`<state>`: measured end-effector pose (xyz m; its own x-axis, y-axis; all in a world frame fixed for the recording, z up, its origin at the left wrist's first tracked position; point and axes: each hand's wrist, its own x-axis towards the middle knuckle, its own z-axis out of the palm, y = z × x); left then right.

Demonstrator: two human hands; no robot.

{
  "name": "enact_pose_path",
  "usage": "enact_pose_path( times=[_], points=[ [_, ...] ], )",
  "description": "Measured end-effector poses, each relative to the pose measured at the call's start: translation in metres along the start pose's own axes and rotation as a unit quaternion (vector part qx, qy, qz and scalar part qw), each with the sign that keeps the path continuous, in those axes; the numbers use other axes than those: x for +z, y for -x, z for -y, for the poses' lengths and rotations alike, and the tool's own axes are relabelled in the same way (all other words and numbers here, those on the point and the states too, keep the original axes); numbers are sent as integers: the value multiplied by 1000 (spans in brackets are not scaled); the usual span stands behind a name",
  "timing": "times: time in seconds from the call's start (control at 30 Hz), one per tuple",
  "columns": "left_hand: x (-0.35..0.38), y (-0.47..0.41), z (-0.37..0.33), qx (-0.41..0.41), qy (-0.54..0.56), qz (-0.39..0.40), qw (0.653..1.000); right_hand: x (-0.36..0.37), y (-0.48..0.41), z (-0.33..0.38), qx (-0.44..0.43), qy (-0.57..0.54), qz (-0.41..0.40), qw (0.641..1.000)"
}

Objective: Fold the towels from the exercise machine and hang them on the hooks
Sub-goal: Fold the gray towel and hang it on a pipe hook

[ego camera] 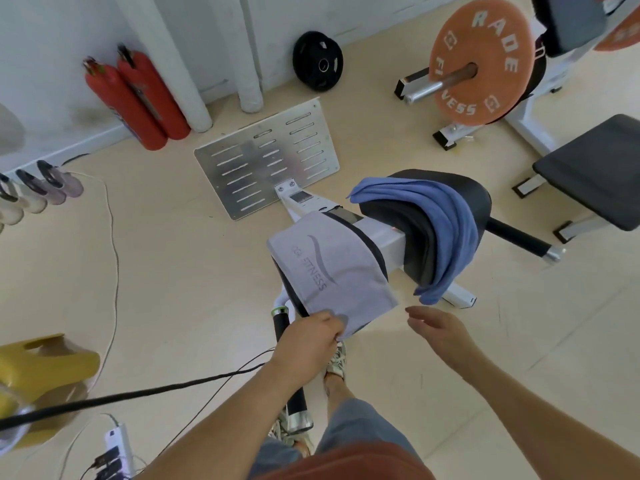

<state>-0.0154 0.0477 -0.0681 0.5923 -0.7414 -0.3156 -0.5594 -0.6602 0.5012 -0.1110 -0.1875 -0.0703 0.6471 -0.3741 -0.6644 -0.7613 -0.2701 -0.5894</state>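
A grey towel (332, 268) with printed lettering lies draped over the near black pad of the white exercise machine (384, 233). My left hand (311, 336) pinches its near lower corner. A blue towel (440, 223) hangs over the black seat pad (464, 188) further right, its end dangling toward the floor. My right hand (438, 329) hovers with fingers apart just right of the grey towel's corner, touching nothing. No hooks are in view.
A slotted metal footplate (266, 157) lies ahead on the floor. Two red fire extinguishers (135, 98) and a black weight plate (318, 60) stand by the wall. An orange plate on a barbell (481, 60) and a bench (595, 168) are at right. Cables (114, 258) and a power strip (117, 448) lie at left.
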Motion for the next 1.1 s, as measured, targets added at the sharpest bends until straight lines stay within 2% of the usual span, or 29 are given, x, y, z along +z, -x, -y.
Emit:
enact_pose_path(
  times=[0.03, 0.07, 0.17, 0.27, 0.37, 0.4, 0.43, 0.5, 0.53, 0.63, 0.7, 0.8, 0.93, 1.1],
  points=[
    [1, 0, -2, 7, 6, 0, 1000, 5, -4, 8, 63, -120, 9, 991],
    [1, 0, -4, 10, 15, 1, 1000, 11, -8, 15, 116, -228, 29, 966],
    [6, 1, -11, 12, 21, 17, 1000, 34, -15, 28, 190, -446, 102, 869],
    [1, 0, -14, -4, 6, 45, 999, 57, -16, 34, 197, -542, 110, 809],
    [-18, -10, -21, -22, -19, 99, 995, 73, -16, 35, 191, -597, 60, 777],
    [-27, -17, -25, -23, -17, 78, 997, 77, -17, 35, 185, -607, 44, 772],
    [-37, -27, -28, -20, -6, 23, 1000, 81, -18, 35, 177, -617, 32, 766],
    [-49, -58, -27, -25, 12, -91, 995, 90, -20, 37, 156, -631, 8, 760],
    [-51, -74, -22, -45, 10, -98, 994, 96, -21, 39, 148, -627, -12, 765],
    [-39, -108, -3, -111, -57, -7, 992, 112, -26, 39, 135, -579, -99, 798],
    [-30, -115, 9, -100, -81, 17, 992, 122, -30, 40, 163, -544, -149, 810],
    [-36, -127, 31, -88, -21, 54, 994, 135, -47, 42, 197, -503, -199, 818],
    [-46, -152, 77, -182, 107, 83, 974, 131, -50, 53, 183, -439, -275, 836],
    [-45, -166, 112, -251, 125, 77, 957, 140, -55, 53, 166, -425, -302, 837]
  ],
)
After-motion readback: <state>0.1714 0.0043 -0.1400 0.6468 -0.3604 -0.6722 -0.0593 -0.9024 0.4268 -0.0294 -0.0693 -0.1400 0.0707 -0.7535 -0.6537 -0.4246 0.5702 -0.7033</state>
